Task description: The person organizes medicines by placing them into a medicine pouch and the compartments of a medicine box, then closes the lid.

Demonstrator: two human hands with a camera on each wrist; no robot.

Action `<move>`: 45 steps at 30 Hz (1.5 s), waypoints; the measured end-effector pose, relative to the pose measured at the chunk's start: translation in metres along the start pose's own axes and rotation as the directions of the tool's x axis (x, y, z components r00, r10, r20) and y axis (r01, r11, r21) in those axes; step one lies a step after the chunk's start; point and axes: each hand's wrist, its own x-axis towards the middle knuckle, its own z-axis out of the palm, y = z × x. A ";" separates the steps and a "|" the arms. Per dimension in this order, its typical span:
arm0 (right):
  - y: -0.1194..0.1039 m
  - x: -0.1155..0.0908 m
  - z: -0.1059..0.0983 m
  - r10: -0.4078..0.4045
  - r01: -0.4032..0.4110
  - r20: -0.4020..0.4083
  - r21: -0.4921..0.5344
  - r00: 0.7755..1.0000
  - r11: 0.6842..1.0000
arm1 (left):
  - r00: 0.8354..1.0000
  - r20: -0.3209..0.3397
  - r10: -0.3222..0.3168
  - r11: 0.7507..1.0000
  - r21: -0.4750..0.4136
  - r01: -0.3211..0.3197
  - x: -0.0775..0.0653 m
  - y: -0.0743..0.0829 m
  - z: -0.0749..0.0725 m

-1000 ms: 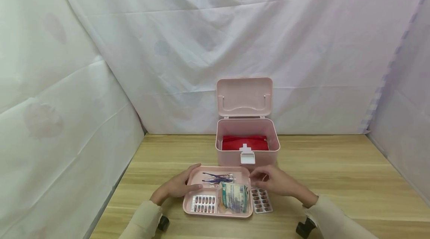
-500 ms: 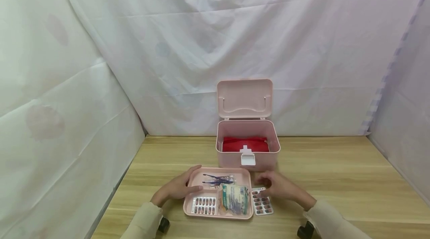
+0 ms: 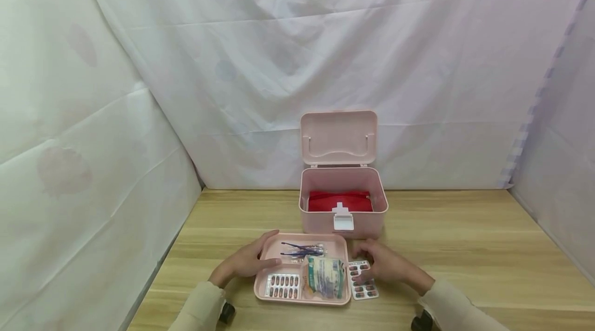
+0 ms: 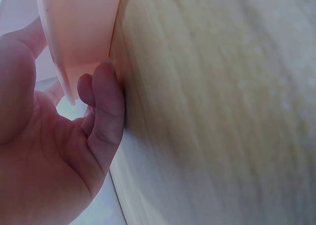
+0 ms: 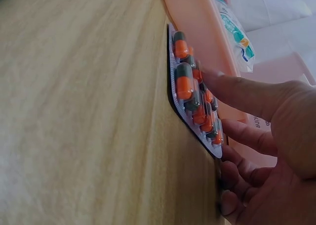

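Note:
A pink compartment tray [image 3: 334, 242] lies on the table, holding a capsule blister pack [image 3: 282, 286], a plastic packet [image 3: 326, 275] and wrapped cotton swabs with dark blue tweezers [image 3: 301, 251]. My left hand [image 3: 248, 259] grips its left rim, thumb inside and fingers outside against the wall, as the left wrist view shows. To the tray's right, a second blister pack [image 5: 197, 96] of orange and dark capsules lies flat on the wood. Over it is my right hand [image 3: 390, 264]: the thumb rests across the capsules, and the other fingers reach the far edge, with a gap between.
Behind the tray stands a pink box [image 3: 321, 221] with its lid [image 3: 338, 137] raised and a white latch in front. A red zipped pouch [image 3: 341, 201] lies inside it. White cloth [image 3: 251, 160] hangs along the table's back edge and both sides.
My right hand has moved from the tray's right rim down onto the loose blister pack, its thumb now over the capsules. The left hand keeps its hold on the tray.

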 end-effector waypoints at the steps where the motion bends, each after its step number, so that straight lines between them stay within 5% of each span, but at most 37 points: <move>1: 0.001 0.000 0.000 -0.002 0.002 0.003 0.004 1.000 1.000 | 1.000 0.001 -0.002 1.000 0.000 0.002 0.000 0.000 0.000; 30: -0.002 -0.012 -0.016 0.101 -0.102 0.023 0.045 0.995 0.994 | 1.000 -0.003 0.001 1.000 0.005 -0.001 -0.002 0.001 0.001; 34: -0.006 -0.015 -0.028 0.079 -0.082 0.040 0.092 0.996 0.992 | 1.000 -0.002 0.010 1.000 0.006 -0.010 -0.002 0.000 0.001; 45: -0.010 -0.022 -0.049 -0.020 0.020 0.067 0.000 0.998 1.000 | 1.000 0.002 -0.014 1.000 -0.006 0.014 -0.001 0.001 0.000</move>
